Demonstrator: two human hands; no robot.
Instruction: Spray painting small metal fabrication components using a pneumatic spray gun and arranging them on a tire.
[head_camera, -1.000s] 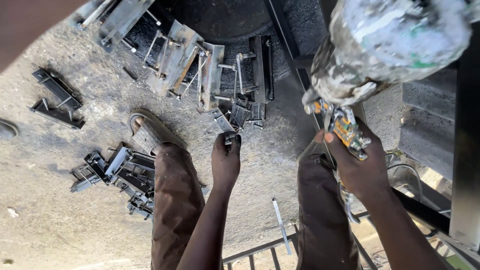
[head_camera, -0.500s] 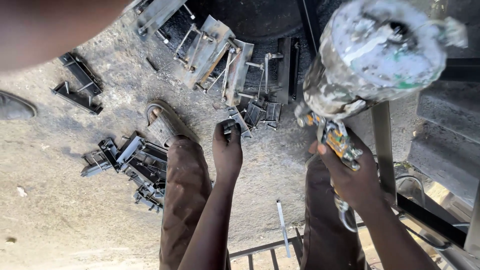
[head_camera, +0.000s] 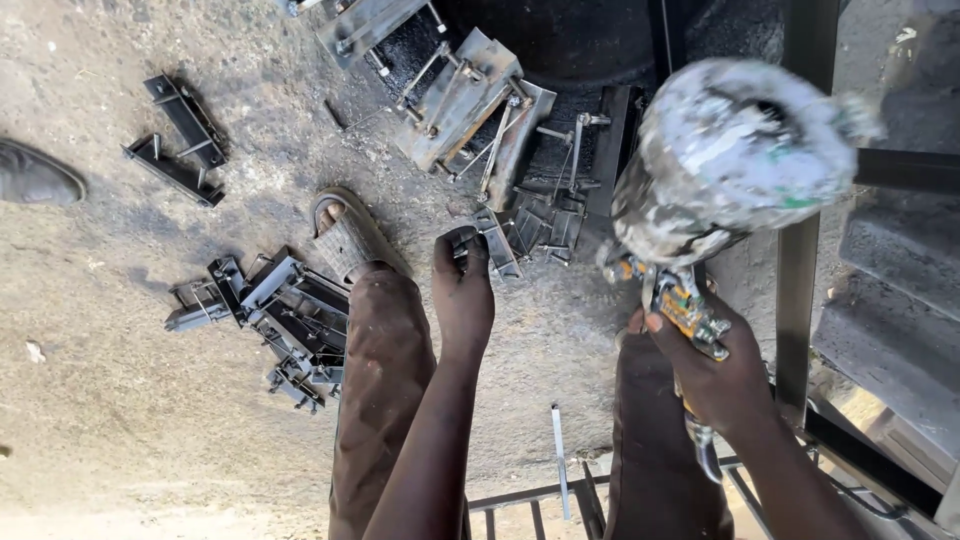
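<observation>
My left hand reaches down and closes on a small grey metal bracket lying on the dirt floor, at the edge of a pile of similar pieces. My right hand grips the handle of a paint spray gun, held up close to the camera. The gun's cup is crusted with grey and white paint and hides the ground behind it. My knees in brown trousers frame the lower part of the view.
Larger painted metal brackets lie ahead on dark ground. More dark brackets sit in a heap at left and two farther left. My sandalled foot stands between. A dark steel frame rises at right.
The view has drawn closer to the ground. My left hand stays at the small bracket by the pile. The spray gun has shifted right and looms larger.
</observation>
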